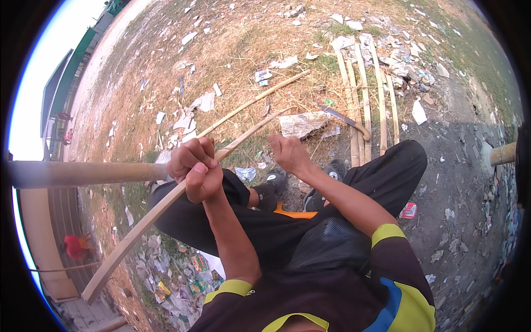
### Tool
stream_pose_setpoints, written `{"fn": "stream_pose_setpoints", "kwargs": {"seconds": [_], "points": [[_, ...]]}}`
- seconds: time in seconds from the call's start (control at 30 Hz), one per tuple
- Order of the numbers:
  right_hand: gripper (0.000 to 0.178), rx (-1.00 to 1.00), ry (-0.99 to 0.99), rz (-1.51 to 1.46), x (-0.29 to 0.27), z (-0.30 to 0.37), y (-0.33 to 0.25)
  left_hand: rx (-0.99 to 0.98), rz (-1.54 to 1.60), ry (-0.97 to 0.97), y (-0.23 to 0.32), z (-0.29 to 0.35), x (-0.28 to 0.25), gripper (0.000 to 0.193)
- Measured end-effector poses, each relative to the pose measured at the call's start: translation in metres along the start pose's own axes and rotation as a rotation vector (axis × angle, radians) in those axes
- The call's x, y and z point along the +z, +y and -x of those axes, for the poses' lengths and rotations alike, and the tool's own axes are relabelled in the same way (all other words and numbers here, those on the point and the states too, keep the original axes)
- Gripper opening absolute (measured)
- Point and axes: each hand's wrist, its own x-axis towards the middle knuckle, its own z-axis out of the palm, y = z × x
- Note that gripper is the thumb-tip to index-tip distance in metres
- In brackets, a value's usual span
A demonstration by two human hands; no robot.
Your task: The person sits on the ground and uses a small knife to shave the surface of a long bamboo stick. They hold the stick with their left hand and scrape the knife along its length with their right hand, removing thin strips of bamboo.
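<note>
The biggest thing is the bumpy outdoor ground. It has dry, yellow-brown grass at the top and dark grey dirt on the right, with bits of paper and plastic all over it. Far off on the left is a long, low building with a green edge, under a bright white sky. The person sits low, with bent knees in loose black pants. A thick, round, tan pole comes in from the left, close to the left knee. Some long, flat, pale wooden strips lie side by side past the right knee. A long, pale wooden stick slants up across the left knee, above the ground. The left hand holds it, fingers curled tight around it. The right hand is near its thin end, fingers bent in and pressed together; I cannot tell if they pinch anything. Just past that hand lies a rough, whitish chunk of wood. A knife with a dark blade and brown handle lies partly over the strips.
</note>
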Motion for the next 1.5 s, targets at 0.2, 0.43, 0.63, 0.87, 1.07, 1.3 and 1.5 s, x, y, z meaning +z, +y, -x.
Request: {"fn": "stream_pose_setpoints", "kwargs": {"seconds": [0.2,0.43,0.63,0.87,1.07,1.3,1.5], "points": [[0.064,0.077,-0.033,0.138,0.008,-0.024,0.03,-0.016,-0.023,-0.033,-0.003,-0.003,-0.007,0.02],[0.066,0.312,-0.075,0.264,0.004,-0.032,0.085,-0.006,-0.019,-0.051,-0.006,-0.003,0.001,0.021],[0.067,0.212,-0.004,0.086,0.021,-0.021,0.052,0.003,-0.026,0.022,-0.003,0.0,-0.001,0.023],[0.066,0.253,0.032,0.136,0.004,-0.032,0.05,0.11,-0.009,0.143,-0.006,-0.004,0.001,0.024],[0.057,0.037,-0.205,-0.23,-0.042,0.017,-0.085,0.05,-0.033,0.015,-0.004,-0.001,0.001,0.026],[0.056,-0.008,-0.121,-0.093,-0.041,0.019,-0.076,0.049,0.013,-0.076,-0.004,-0.004,0.0,0.029],[0.059,-0.065,-0.119,-0.162,-0.049,0.029,-0.086,0.016,-0.004,-0.197,0.0,-0.005,0.008,0.026]]}}
